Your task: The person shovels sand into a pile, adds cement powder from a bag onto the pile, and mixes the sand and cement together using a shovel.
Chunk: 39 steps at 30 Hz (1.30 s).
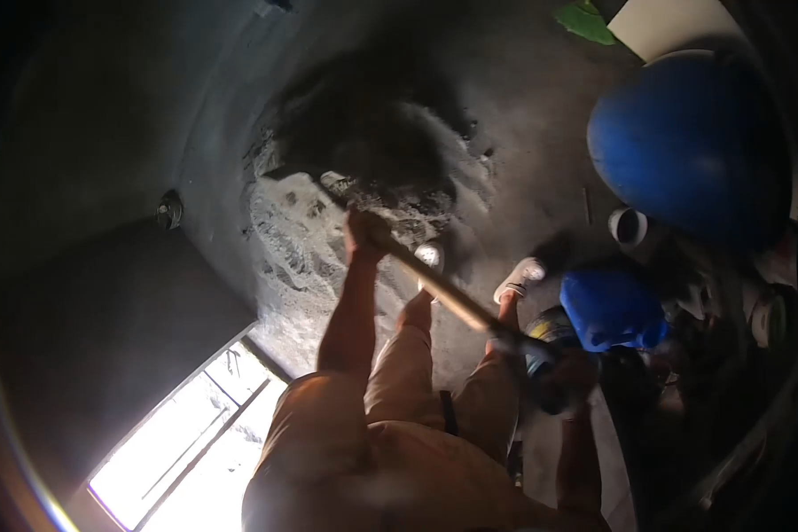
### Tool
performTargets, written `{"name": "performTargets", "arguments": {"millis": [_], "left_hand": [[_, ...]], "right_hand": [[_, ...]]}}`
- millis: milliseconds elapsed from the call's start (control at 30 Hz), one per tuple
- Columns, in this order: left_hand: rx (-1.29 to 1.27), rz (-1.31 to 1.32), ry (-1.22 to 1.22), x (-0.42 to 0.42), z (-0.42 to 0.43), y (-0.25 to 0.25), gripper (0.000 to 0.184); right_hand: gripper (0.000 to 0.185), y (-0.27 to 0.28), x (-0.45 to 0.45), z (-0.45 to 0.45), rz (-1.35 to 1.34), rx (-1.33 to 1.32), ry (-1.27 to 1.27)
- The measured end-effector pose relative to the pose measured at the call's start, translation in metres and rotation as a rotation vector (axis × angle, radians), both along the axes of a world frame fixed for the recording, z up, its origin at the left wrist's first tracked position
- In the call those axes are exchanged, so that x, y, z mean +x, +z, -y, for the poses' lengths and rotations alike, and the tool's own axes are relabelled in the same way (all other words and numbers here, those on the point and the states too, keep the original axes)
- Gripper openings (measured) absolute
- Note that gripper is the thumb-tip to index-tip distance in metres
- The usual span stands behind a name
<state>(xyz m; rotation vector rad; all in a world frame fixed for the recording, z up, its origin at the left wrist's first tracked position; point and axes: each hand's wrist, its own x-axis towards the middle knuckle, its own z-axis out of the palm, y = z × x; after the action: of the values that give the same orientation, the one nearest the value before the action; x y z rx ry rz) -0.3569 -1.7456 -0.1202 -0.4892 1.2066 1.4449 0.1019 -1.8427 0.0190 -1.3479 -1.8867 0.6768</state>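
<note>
My left hand (365, 236) is wrapped round the wooden shaft of a shovel (443, 300), low down near its blade. In shadow at the shaft's upper end, my right hand (576, 372) closes on the dark grip; its fingers show only dimly. The shovel slants across my legs, with its dark blade (294, 168) at the edge of a heap of grey powdery material (284, 226). Part of the heap lies in deep shadow, so the blade's outline is hard to make out. My feet stand beside the heap in light-coloured clogs (520, 277).
At the right stand a large blue drum (683, 142), a blue jerrycan (610, 306) and a white round container (628, 227) on its side. A bright window or doorway (186, 434) opens at lower left. A pale board (674, 27) is at upper right.
</note>
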Motion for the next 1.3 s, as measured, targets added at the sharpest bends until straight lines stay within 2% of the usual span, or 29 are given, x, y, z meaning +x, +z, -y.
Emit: {"name": "performTargets", "arguments": {"millis": [33,67,100,133,167,200,267,300,333,400,433,467,500,533,567,600,633,700,733,800,867,933,1000,1133,1267,1300], "left_hand": [[0.114,0.001,-0.045,-0.009,0.014,-0.001,0.049],[0.120,-0.119,-0.039,-0.011,0.025,-0.008,0.048],[0.146,-0.093,0.018,0.000,0.024,0.010,0.045],[0.139,-0.043,0.124,0.007,0.023,0.013,0.044],[0.121,-0.079,0.112,0.026,0.019,0.025,0.043],[0.128,-0.115,0.111,0.044,0.002,0.036,0.043],[0.101,-0.093,0.167,0.076,-0.029,0.034,0.041],[0.069,-0.077,0.229,0.087,-0.042,0.023,0.040],[0.132,-0.061,0.185,0.088,-0.050,-0.017,0.029],[0.165,-0.124,0.022,0.130,-0.079,-0.075,0.006],[0.147,0.058,0.106,0.165,-0.101,-0.086,0.002],[0.136,0.094,-0.166,0.186,-0.105,-0.142,0.016],[0.150,0.227,-0.173,0.226,-0.120,-0.173,0.021],[0.118,-0.022,-0.534,0.265,-0.154,-0.138,0.028],[0.061,0.123,-0.461,0.296,-0.174,-0.155,0.032],[0.283,0.360,-0.278,0.326,-0.177,-0.192,0.033],[0.152,0.460,-0.226,0.358,-0.190,-0.225,0.028],[-0.200,0.454,-0.371,0.364,-0.243,-0.208,0.023],[-0.160,0.320,-0.408,0.372,-0.240,-0.265,0.023],[-0.108,0.037,-0.479,0.391,-0.232,-0.387,0.024],[0.007,0.309,-0.270,0.286,-0.242,-0.341,0.026],[-0.012,-0.047,-0.608,0.197,-0.245,-0.336,0.025],[-0.025,0.471,0.049,0.138,-0.238,-0.307,0.017],[-0.256,0.253,-0.086,0.120,-0.223,-0.270,0.017],[-0.333,0.234,0.034,0.110,-0.203,-0.219,0.016],[-0.364,0.244,0.032,0.104,-0.193,-0.194,0.015]], "right_hand": [[0.008,-0.039,-0.034,-0.004,-0.543,0.424,-0.282],[0.009,-0.056,-0.040,-0.011,-0.768,0.650,-0.365],[0.009,-0.031,-0.017,-0.033,-0.774,0.656,-0.365],[0.014,0.021,0.012,-0.054,-0.373,0.272,-0.010],[0.020,0.049,0.038,-0.065,0.032,-0.125,0.343],[0.020,0.043,0.054,-0.072,0.038,-0.119,0.343],[0.022,0.024,0.075,-0.060,-0.124,-0.191,0.116],[0.014,0.011,0.086,-0.046,-0.117,-0.277,-0.003],[0.014,-0.003,0.098,-0.033,-0.109,-0.284,0.004],[0.015,-0.034,0.139,0.001,0.044,-0.458,-0.251],[0.018,-0.057,0.169,0.032,0.124,-0.540,-0.384],[0.018,-0.125,0.263,0.120,0.662,-0.305,-0.335],[0.019,-0.094,0.254,0.093,0.511,-0.408,-0.450],[0.021,-0.077,0.254,0.067,0.557,-0.373,-0.466],[0.023,-0.065,0.258,0.047,0.640,-0.316,-0.468],[0.026,-0.054,0.258,0.021,0.724,-0.260,-0.462],[0.028,-0.049,0.254,-0.006,0.776,-0.214,-0.470],[0.031,-0.042,0.210,-0.081,0.319,-0.538,-0.987],[0.031,-0.058,0.198,-0.099,0.342,-0.544,-0.981],[0.026,-0.095,0.161,-0.144,0.160,-0.689,-1.033],[0.022,-0.130,0.121,-0.185,-0.020,-0.847,-1.072],[0.017,-0.141,0.097,-0.216,-0.211,-1.003,-1.091],[0.016,-0.171,0.093,-0.215,-0.185,-1.032,-1.050],[0.015,-0.154,0.077,-0.211,-0.226,-1.004,-1.005],[0.008,-0.136,0.113,-0.207,-0.316,-1.117,-0.952],[0.009,-0.121,0.113,-0.209,-0.360,-1.146,-0.826]]}}
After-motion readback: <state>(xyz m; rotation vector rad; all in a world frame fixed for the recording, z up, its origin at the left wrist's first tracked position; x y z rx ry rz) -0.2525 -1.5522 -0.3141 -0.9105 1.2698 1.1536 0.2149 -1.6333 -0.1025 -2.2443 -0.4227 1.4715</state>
